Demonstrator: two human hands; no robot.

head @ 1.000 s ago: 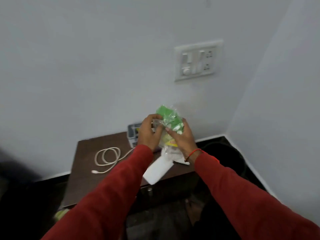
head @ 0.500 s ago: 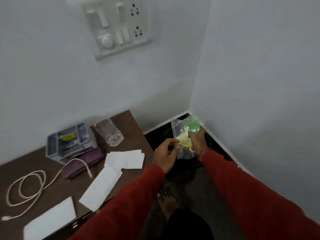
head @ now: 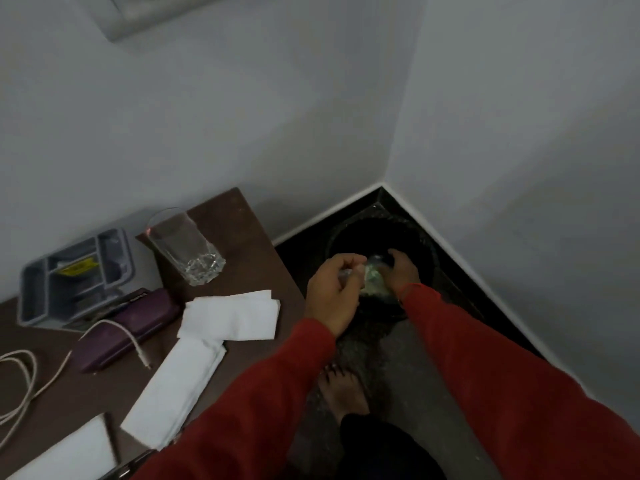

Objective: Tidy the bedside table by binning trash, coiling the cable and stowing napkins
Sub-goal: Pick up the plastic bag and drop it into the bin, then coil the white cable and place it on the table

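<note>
Gripping crumpled wrapper [head: 372, 277] over bin [head: 420, 237], left hand [head: 334, 294] and right hand [head: 401, 270]; napkins [head: 230, 318], glass [head: 187, 245] on table [head: 242, 230].

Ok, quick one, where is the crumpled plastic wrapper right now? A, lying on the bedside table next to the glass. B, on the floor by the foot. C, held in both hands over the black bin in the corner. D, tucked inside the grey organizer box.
C: the left hand and right hand both hold the plastic wrapper above the open black bin in the corner, off the table's right side.
</note>
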